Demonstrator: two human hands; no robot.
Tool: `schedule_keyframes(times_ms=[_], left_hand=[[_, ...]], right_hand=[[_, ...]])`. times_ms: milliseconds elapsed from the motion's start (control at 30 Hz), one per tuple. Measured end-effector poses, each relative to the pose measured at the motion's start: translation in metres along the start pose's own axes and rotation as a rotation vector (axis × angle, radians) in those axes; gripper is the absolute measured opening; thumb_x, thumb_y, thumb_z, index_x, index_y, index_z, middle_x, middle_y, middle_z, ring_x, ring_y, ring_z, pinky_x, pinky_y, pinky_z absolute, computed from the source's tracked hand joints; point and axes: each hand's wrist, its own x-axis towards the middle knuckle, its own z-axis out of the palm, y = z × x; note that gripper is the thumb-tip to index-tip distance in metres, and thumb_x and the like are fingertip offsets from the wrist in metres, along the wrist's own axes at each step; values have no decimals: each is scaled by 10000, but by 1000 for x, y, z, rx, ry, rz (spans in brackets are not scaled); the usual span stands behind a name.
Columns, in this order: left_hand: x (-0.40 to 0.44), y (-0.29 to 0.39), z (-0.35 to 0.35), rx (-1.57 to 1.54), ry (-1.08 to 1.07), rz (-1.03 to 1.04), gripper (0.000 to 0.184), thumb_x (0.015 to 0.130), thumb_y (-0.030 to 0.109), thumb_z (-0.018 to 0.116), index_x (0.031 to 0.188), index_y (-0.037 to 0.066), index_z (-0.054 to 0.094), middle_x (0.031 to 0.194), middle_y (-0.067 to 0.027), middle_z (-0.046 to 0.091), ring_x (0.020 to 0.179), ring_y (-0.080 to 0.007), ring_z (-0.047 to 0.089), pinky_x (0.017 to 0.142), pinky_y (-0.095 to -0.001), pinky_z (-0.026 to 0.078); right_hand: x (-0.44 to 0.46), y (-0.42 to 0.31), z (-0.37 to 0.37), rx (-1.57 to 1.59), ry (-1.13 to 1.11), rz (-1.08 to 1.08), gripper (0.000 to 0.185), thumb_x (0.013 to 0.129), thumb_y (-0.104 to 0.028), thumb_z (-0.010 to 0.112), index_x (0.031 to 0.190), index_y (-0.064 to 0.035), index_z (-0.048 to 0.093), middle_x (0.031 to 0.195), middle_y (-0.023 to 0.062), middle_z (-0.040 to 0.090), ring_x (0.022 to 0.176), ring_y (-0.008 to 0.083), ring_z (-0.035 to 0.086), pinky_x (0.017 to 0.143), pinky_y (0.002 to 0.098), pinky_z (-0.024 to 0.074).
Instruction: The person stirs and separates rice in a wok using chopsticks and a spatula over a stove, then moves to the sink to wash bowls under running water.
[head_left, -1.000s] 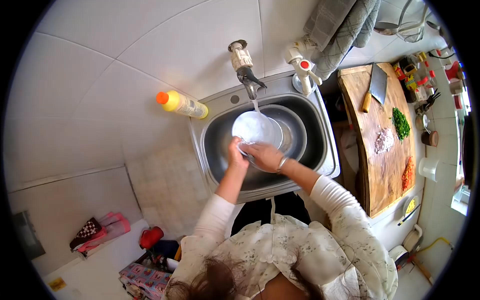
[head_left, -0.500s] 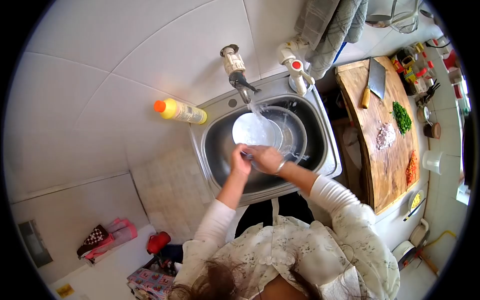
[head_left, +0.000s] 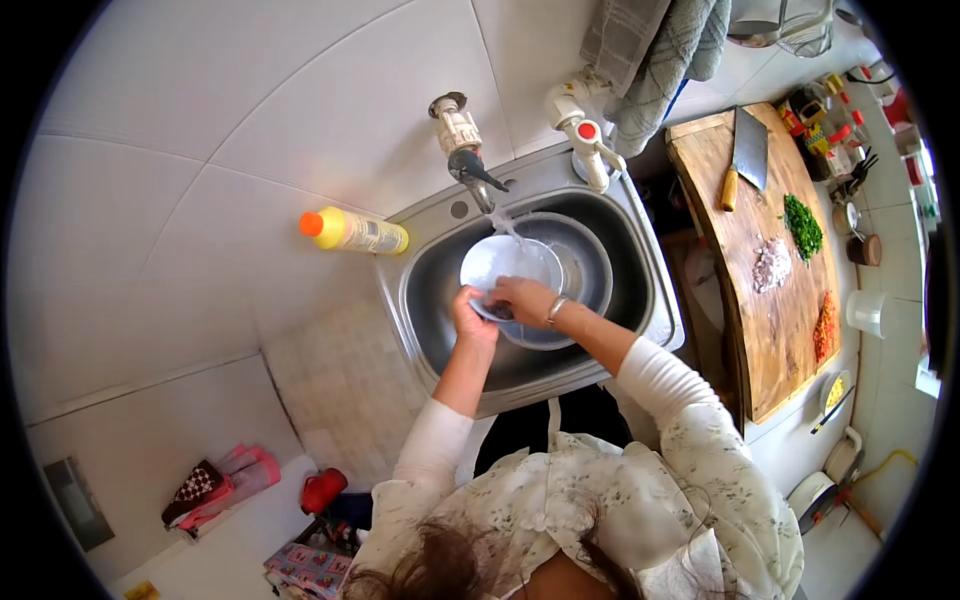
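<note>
One white bowl [head_left: 513, 262] is held inside the sink [head_left: 660, 318], left of the middle and over the left part of one larger round grey basin [head_left: 592, 262]; whether bowl and basin touch, I cannot tell. The bowl is round, open and pale inside, with a wet shine, and it tips slightly toward the sink's near edge. Two hands are on it: the left hand [head_left: 474, 317] has its fingers closed around the near left rim, while the right hand [head_left: 527, 300] dips bent, half-curled fingers inside; whether they grip anything, I cannot tell. One bracelet [head_left: 556, 311] circles the right wrist. A single stream of water [head_left: 506, 226] falls into the bowl from one dark-handled faucet [head_left: 466, 165] above the sink's far edge. One white valve with a red button [head_left: 588, 132] stands by the sink's far right corner, and one yellow bottle with an orange cap [head_left: 356, 231] lies beside the far left corner. To the right, one wooden board [head_left: 745, 330] carries one cleaver [head_left: 750, 150] near its far edge and three chopped heaps: green [head_left: 802, 228] and orange-red [head_left: 824, 328] along the right edge, pale pink [head_left: 771, 266] nearer the middle.
</note>
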Motion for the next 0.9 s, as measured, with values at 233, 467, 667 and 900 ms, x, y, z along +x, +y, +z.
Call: schedule_keyframes(times_ms=[233,467,667,900], left_hand=[[26,-14,-26,7,-15,-18,366,538,56,498,897,22,563,900,-84,593,848,-260,550,840,-362,427],[6,10,-6,346,87,-76,174,519,52,511,693,48,525,745,-73,528,700,-227,498,706,-315,428],[3,18,24,701,-117,-100,150,513,28,504,655,75,504,722,-47,529,702,-196,498,695,-291,423],[31,20,18,536,-220,-124,232,525,54,497,742,21,575,709,-85,547,709,-253,555,680,-343,469]], right_hand=[[7,-3,0,9,105,52,245,664,-90,593,907,-118,585,964,99,553,879,316,549,792,383,437],[-24,19,-68,-666,126,27,331,593,-179,639,881,-38,559,921,108,520,946,281,488,797,359,403],[13,-7,-97,-16,375,-275,440,605,-56,582,1038,-134,577,1000,96,539,940,298,481,883,366,368],[37,6,-100,-22,-216,95,324,691,-180,607,1014,-163,619,981,134,589,919,290,564,811,388,431]])
